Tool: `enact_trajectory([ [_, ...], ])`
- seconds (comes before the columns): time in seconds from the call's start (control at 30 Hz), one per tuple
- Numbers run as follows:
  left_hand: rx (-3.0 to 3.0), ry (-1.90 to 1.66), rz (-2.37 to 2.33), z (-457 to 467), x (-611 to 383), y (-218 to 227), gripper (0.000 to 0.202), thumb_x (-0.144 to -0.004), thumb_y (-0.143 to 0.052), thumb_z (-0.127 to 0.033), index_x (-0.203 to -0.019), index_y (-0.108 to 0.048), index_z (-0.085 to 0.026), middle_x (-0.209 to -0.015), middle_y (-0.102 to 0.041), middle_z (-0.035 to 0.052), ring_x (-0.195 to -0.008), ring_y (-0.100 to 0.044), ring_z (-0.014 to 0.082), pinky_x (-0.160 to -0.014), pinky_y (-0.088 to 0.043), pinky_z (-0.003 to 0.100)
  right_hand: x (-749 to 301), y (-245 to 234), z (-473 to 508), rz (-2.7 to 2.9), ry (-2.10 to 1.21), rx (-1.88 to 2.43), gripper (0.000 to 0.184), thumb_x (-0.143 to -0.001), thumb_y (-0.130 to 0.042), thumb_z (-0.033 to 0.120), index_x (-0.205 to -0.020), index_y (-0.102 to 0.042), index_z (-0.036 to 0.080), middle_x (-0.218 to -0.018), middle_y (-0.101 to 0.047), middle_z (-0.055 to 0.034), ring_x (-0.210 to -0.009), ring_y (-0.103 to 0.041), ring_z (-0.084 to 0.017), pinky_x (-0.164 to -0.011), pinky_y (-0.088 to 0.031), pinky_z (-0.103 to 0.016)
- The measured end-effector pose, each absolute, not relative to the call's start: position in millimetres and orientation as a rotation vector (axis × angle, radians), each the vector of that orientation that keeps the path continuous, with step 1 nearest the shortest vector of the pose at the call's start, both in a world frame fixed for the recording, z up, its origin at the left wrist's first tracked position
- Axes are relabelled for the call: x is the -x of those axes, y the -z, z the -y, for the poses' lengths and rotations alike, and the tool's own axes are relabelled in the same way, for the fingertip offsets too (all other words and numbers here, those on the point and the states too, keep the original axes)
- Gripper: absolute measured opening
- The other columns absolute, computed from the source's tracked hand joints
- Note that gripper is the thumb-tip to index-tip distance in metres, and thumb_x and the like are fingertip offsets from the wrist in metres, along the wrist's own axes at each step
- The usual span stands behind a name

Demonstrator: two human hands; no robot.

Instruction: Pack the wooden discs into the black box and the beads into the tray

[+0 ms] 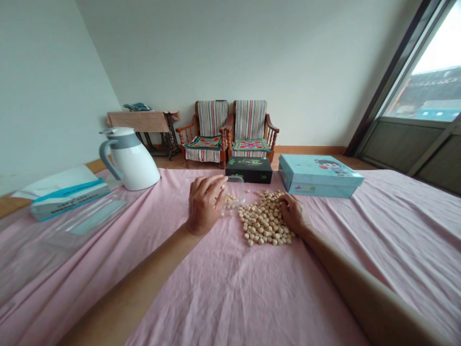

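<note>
A heap of small pale round seeds (264,221) lies on the pink tablecloth (234,288). My left hand (204,204) hovers over a clear plastic container (236,190) with a few seeds in it, fingers curled and pinched together; what they hold is hidden. My right hand (293,214) rests on the right edge of the heap, fingers bent down among the seeds.
A black box (249,169) and a light blue box (319,175) stand behind the heap. A white jug (131,158) is at the back left, with a blue-and-white packet (68,194) and a clear lid (90,218) nearby. Two wooden chairs (230,132) stand by the wall.
</note>
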State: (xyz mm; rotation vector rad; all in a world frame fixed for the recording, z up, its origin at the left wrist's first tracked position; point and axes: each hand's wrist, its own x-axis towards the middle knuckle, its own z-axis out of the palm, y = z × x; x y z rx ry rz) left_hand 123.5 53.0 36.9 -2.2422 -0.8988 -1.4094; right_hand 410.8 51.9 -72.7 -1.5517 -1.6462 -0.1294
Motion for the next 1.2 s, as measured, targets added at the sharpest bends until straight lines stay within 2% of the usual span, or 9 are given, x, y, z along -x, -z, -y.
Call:
enact_trajectory([
  [0.1, 2.446, 1.329, 0.769, -49, -125, -28, 0.016, -0.088, -0.050, -0.017, -0.099, -0.061, -0.017, -0.093, -0.065, 0.0065, -0.090, -0.058, 0.0187, -0.082, -0.048, 0.034, -410, 71, -51, 1.647, 0.134, 1.552, 0.020, -0.082, -0.041, 0.018, -0.087, -0.060, 0.019, -0.086, -0.064, -0.0060, -0.074, -0.059, -0.017, -0.070, -0.043, -0.028],
  [0.2, 2.803, 0.938, 0.655, -40, -134, -12, 0.014, -0.089, -0.047, -0.013, -0.087, -0.061, -0.017, -0.083, -0.062, 0.0041, -0.080, -0.058, 0.0154, -0.075, -0.048, 0.028, -410, 71, -51, 1.644, 0.127, 1.553, 0.020, -0.082, -0.041, 0.018, -0.087, -0.060, 0.018, -0.086, -0.063, -0.0061, -0.075, -0.059, -0.017, -0.070, -0.043, -0.028],
  [0.3, 2.951, 0.575, 0.730, -35, -141, 0, 0.012, -0.086, -0.049, -0.012, -0.080, -0.058, -0.017, -0.086, -0.060, 0.0038, -0.082, -0.057, 0.0154, -0.075, -0.047, 0.027, -411, 72, -52, 1.642, 0.113, 1.546, 0.019, -0.082, -0.041, 0.019, -0.088, -0.060, 0.018, -0.087, -0.063, -0.0060, -0.075, -0.059, -0.017, -0.070, -0.044, -0.027],
  [0.47, 3.033, 0.412, 0.846, -34, -142, 10, 0.008, -0.085, -0.051, -0.012, -0.088, -0.057, -0.017, -0.093, -0.060, 0.0046, -0.089, -0.057, 0.0174, -0.079, -0.047, 0.029, -411, 73, -52, 1.641, 0.114, 1.549, 0.019, -0.083, -0.042, 0.019, -0.088, -0.060, 0.018, -0.087, -0.063, -0.0061, -0.074, -0.058, -0.017, -0.069, -0.044, -0.027],
  [0.8, 3.109, 0.523, 0.801, -30, -145, 9, 0.008, -0.082, -0.053, -0.010, -0.084, -0.057, -0.016, -0.087, -0.061, 0.0038, -0.082, -0.059, 0.0162, -0.074, -0.048, 0.027, -410, 71, -51, 1.646, 0.128, 1.563, 0.019, -0.081, -0.042, 0.018, -0.087, -0.060, 0.018, -0.085, -0.064, -0.0060, -0.073, -0.059, -0.017, -0.069, -0.044, -0.028],
  [0.93, 2.834, 0.932, 0.820, -37, -138, -18, 0.007, -0.086, -0.051, -0.015, -0.086, -0.058, -0.016, -0.085, -0.062, 0.0044, -0.082, -0.059, 0.0168, -0.075, -0.049, 0.029, -411, 72, -52, 1.652, 0.122, 1.569, 0.018, -0.082, -0.042, 0.018, -0.088, -0.060, 0.019, -0.086, -0.064, -0.0057, -0.073, -0.058, -0.017, -0.069, -0.043, -0.028],
  [1.03, 2.538, 1.251, 0.894, -47, -129, -31, 0.012, -0.088, -0.051, -0.016, -0.096, -0.059, -0.016, -0.093, -0.064, 0.0069, -0.090, -0.060, 0.0190, -0.081, -0.049, 0.034, -410, 71, -51, 1.645, 0.122, 1.570, 0.019, -0.082, -0.042, 0.019, -0.087, -0.060, 0.018, -0.086, -0.064, -0.0060, -0.074, -0.059, -0.017, -0.070, -0.043, -0.028],
  [1.13, 2.422, 1.321, 0.878, -52, -125, -29, 0.023, -0.087, -0.053, -0.015, -0.109, -0.059, -0.017, -0.105, -0.065, 0.0086, -0.099, -0.059, 0.0215, -0.088, -0.049, 0.039, -409, 69, -50, 1.644, 0.121, 1.570, 0.020, -0.083, -0.041, 0.019, -0.087, -0.060, 0.018, -0.087, -0.064, -0.0064, -0.074, -0.059, -0.017, -0.070, -0.043, -0.028],
  [1.2, 2.487, 1.289, 0.803, -49, -127, -20, 0.021, -0.088, -0.052, -0.015, -0.107, -0.060, -0.017, -0.101, -0.066, 0.0080, -0.096, -0.060, 0.0205, -0.086, -0.050, 0.038, -409, 68, -49, 1.646, 0.118, 1.570, 0.020, -0.083, -0.041, 0.019, -0.087, -0.060, 0.018, -0.087, -0.064, -0.0065, -0.073, -0.058, -0.017, -0.069, -0.043, -0.028],
])
